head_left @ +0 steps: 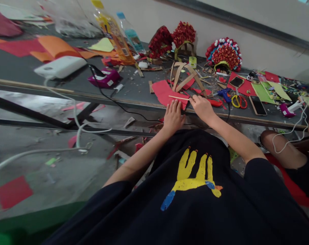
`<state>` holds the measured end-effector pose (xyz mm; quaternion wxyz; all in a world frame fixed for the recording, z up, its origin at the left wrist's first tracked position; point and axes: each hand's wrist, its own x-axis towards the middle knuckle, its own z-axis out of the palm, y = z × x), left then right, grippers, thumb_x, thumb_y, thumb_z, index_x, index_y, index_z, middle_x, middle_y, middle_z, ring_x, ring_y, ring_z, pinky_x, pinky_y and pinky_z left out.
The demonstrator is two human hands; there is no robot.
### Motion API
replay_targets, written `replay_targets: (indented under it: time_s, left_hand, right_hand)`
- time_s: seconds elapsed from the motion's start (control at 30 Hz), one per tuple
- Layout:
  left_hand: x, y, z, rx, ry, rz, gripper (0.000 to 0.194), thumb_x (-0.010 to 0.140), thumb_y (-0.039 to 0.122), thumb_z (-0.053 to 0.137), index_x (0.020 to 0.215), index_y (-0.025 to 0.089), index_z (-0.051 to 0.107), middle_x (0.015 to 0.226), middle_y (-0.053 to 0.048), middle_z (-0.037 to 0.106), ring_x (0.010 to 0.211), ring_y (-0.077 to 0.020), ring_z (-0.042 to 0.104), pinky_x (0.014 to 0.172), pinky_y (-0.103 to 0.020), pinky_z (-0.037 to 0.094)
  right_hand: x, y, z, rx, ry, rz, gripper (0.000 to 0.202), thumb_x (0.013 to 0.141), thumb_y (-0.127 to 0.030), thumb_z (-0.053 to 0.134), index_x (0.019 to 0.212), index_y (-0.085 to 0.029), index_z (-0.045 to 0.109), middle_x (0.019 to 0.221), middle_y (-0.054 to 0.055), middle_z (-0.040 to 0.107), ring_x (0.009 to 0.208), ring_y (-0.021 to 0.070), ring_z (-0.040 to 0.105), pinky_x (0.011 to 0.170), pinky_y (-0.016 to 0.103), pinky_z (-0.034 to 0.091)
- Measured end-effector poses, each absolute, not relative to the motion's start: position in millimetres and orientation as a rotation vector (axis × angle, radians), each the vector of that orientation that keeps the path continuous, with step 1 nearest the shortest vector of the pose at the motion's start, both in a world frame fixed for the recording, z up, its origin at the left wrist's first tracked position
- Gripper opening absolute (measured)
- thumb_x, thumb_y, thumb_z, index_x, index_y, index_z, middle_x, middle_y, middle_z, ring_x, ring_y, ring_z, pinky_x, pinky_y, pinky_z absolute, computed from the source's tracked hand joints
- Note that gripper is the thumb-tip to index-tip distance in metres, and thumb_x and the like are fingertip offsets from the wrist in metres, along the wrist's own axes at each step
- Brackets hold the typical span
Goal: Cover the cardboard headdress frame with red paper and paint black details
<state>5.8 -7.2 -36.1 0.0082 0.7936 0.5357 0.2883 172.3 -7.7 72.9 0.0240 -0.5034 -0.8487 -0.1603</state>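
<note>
My left hand (174, 115) lies at the table's front edge, fingers stretched flat on a piece of red paper (161, 91). My right hand (202, 108) is closed in a pinch at the paper's right side. From its fingertips a thin pale stick (178, 97) reaches left across the paper, just above my left fingers. Something small and dark shows at the pinch; I cannot make out what. Behind the paper stands a frame of bent brown cardboard strips (186, 80). A red-handled tool (215, 102) lies right of my right hand, partly hidden.
Right of my hands are a blue glue gun (224, 94), scissors (239, 101) and a phone (258, 105). Decorated headpieces (226, 56) and bottles (131, 34) stand at the back. A white power strip (61, 67) and cables lie left. Another person's knee (282, 148) is at right.
</note>
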Motion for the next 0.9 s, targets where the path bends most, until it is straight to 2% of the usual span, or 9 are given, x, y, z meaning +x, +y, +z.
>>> replay_targets:
  time_s: [0.2,0.6,0.73,0.9]
  left_hand:
    - [7,-9,-35,2.494,1.706,0.880,0.068,0.089,0.033,0.046,0.148,0.000,0.036,0.156,-0.023,0.031,0.149,-0.0342,0.024,0.124,-0.052,0.019]
    - [6,-9,-34,2.461,1.691,0.887,0.069,0.088,0.031,0.046,0.149,0.001,0.035,0.156,-0.023,0.031,0.149,-0.0333,0.023,0.124,-0.052,0.017]
    - [6,-10,-32,2.457,1.685,0.861,0.069,0.088,0.030,0.046,0.149,0.000,0.035,0.157,-0.024,0.030,0.149,-0.0335,0.022,0.124,-0.052,0.017]
    - [5,-10,-32,2.462,1.685,0.885,0.068,0.088,0.031,0.046,0.150,0.004,0.035,0.157,-0.021,0.030,0.149,-0.0324,0.023,0.124,-0.052,0.018]
  right_hand:
    - [171,-4,72,-1.654,-2.548,-0.486,0.043,0.100,-0.008,0.023,0.123,-0.007,0.059,0.117,0.018,0.062,0.105,0.0241,0.056,0.083,0.032,0.042]
    - [173,-5,72,-1.499,-2.629,-0.498,0.042,0.100,-0.010,0.024,0.123,-0.009,0.060,0.116,0.017,0.064,0.105,0.0235,0.055,0.086,0.033,0.041]
    - [175,5,72,-1.587,-2.578,-0.485,0.043,0.101,-0.011,0.023,0.121,-0.008,0.061,0.117,0.018,0.063,0.107,0.0251,0.055,0.085,0.034,0.041]
    - [174,-5,70,-1.553,-2.596,-0.471,0.040,0.100,-0.009,0.026,0.123,-0.008,0.060,0.117,0.017,0.063,0.105,0.0244,0.056,0.085,0.034,0.042]
